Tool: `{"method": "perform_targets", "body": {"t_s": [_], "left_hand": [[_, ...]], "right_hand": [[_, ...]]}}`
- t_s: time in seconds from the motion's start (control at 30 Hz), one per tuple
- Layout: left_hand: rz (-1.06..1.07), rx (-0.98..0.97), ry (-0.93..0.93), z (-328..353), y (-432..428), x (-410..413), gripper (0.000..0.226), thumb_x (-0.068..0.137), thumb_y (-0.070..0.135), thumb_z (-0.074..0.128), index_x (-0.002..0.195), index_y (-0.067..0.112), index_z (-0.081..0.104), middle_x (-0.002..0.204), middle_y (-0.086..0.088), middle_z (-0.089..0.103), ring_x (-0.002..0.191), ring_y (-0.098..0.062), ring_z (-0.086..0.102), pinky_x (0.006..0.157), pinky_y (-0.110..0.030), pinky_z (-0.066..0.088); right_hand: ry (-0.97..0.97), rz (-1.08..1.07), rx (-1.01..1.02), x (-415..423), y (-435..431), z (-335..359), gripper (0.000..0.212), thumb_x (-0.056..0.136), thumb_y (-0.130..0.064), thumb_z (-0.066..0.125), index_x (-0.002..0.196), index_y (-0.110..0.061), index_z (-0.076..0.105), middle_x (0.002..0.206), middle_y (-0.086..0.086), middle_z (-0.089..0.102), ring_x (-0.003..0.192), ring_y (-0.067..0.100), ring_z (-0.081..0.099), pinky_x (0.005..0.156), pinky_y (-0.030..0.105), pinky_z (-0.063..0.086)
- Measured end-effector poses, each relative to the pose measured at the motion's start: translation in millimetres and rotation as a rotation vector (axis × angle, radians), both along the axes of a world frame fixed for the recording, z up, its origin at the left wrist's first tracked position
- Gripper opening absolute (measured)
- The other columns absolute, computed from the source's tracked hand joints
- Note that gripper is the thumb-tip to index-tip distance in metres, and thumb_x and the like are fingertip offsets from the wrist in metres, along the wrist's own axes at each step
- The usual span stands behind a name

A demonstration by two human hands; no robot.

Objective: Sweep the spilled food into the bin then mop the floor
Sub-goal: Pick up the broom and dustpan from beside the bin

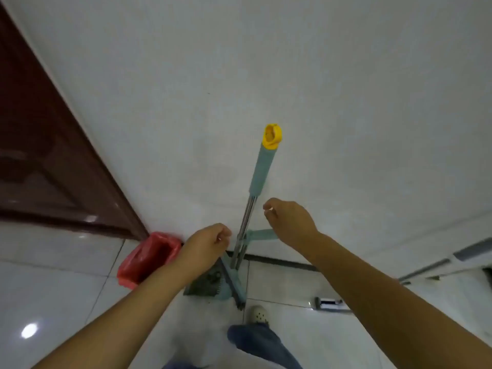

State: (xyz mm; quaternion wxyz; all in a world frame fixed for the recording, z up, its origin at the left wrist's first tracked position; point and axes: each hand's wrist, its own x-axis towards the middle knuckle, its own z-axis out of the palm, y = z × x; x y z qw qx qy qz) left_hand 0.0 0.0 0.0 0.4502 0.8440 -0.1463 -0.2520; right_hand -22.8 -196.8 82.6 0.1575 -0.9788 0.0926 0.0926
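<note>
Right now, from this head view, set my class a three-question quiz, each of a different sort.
1. True or false: the left hand grips the long handle.
2. Multiple choice: the bin has a liner that is A) red, B) black, C) blue.
3. Fill in: the handle's end cap is ____.

Key: 1 false, it is close to the shaft without holding it, and so is the right hand; 2 A; 3 yellow.

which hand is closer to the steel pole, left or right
The left hand: its knuckles sit just beside the steel pole, near the fold-out lever. The right hand hangs further out. Neither holds it.
</note>
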Motion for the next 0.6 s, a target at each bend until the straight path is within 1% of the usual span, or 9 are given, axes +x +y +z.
{"method": "perform_targets", "body": {"t_s": [0.07,0.17,0.2,0.27,0.37,0.43,0.5,0.57,0.6], "left_hand": [[0.121,-0.019,0.004,-3.6,-20.2,6.8,0.015,0.094,0.016,0.051,0.099,0.029,0.055,0.091,0.006,0.062,0.088,-0.013,0.061,0.08,-0.021,0.048],[0.301,-0.074,0.037,-4.2,-51.3,7.7,0.019,0.094,0.013,0.051,0.101,0.031,0.054,0.087,0.007,0.061,0.081,-0.017,0.061,0.077,-0.032,0.052],[0.354,-0.085,0.04,-4.2,-60.4,5.8,0.02,0.094,0.013,0.051,0.099,0.032,0.055,0.087,0.008,0.062,0.08,-0.018,0.062,0.076,-0.033,0.052],[0.434,-0.084,0.027,-4.3,-75.5,-0.2,0.022,0.093,0.014,0.053,0.09,0.035,0.056,0.085,0.007,0.064,0.078,-0.015,0.062,0.076,-0.03,0.051],[0.593,-0.107,0.043,-8.0,-90.2,-11.0,0.023,0.093,0.014,0.055,0.083,0.034,0.056,0.082,0.003,0.064,0.076,-0.014,0.061,0.075,-0.031,0.051],[0.685,-0.085,0.098,-11.4,-93.7,-23.4,0.015,0.093,0.018,0.055,0.085,0.03,0.057,0.086,0.002,0.064,0.081,-0.016,0.062,0.078,-0.035,0.051],[0.735,-0.035,0.156,-15.7,-93.5,-39.7,0.008,0.093,0.022,0.054,0.089,0.027,0.058,0.092,0.002,0.064,0.086,-0.016,0.062,0.079,-0.03,0.052],[0.744,0.014,0.193,-19.5,-89.6,-59.2,0.009,0.093,0.021,0.052,0.088,0.026,0.057,0.091,0.003,0.063,0.083,-0.013,0.061,0.074,-0.023,0.05],[0.752,0.03,0.213,-20.6,-86.2,-69.3,0.009,0.093,0.02,0.052,0.089,0.024,0.058,0.091,0.003,0.063,0.083,-0.013,0.061,0.072,-0.021,0.049]], "right_hand": [[0.043,-0.032,0.268,23.5,-13.8,-2.4,0.028,0.1,-0.024,0.04,0.115,-0.01,0.061,0.094,0.013,0.07,0.076,0.024,0.066,0.07,0.034,0.056],[0.301,-0.075,0.617,58.1,-18.2,-3.3,0.026,0.1,-0.024,0.039,0.11,-0.01,0.059,0.07,0.014,0.065,0.052,0.019,0.061,0.054,0.027,0.051],[0.4,-0.078,0.695,65.1,-17.8,-0.2,0.026,0.1,-0.024,0.038,0.109,-0.01,0.058,0.065,0.014,0.064,0.048,0.019,0.06,0.051,0.024,0.05],[0.569,-0.057,0.807,73.8,-19.5,5.5,0.025,0.099,-0.021,0.038,0.106,-0.01,0.06,0.065,0.015,0.064,0.048,0.019,0.06,0.05,0.022,0.049],[0.778,0.0,0.847,83.6,-23.3,7.3,0.027,0.097,-0.023,0.042,0.088,-0.012,0.064,0.069,0.014,0.065,0.052,0.019,0.064,0.049,0.02,0.05],[0.907,0.011,0.815,87.6,-22.0,7.5,0.032,0.096,-0.034,0.047,0.079,-0.012,0.064,0.064,0.012,0.066,0.049,0.016,0.065,0.045,0.017,0.049],[1.016,0.017,0.761,88.3,-15.8,7.6,0.031,0.092,-0.037,0.056,0.074,-0.012,0.061,0.057,0.008,0.063,0.043,0.013,0.062,0.041,0.016,0.048],[1.124,0.027,0.706,83.7,-6.2,8.0,0.026,0.089,-0.031,0.063,0.073,-0.012,0.058,0.056,0.004,0.056,0.037,0.009,0.056,0.037,0.015,0.047],[1.169,0.038,0.685,79.3,-0.4,8.3,0.022,0.09,-0.025,0.061,0.073,-0.011,0.057,0.058,0.003,0.054,0.035,0.008,0.053,0.037,0.014,0.047]]}}
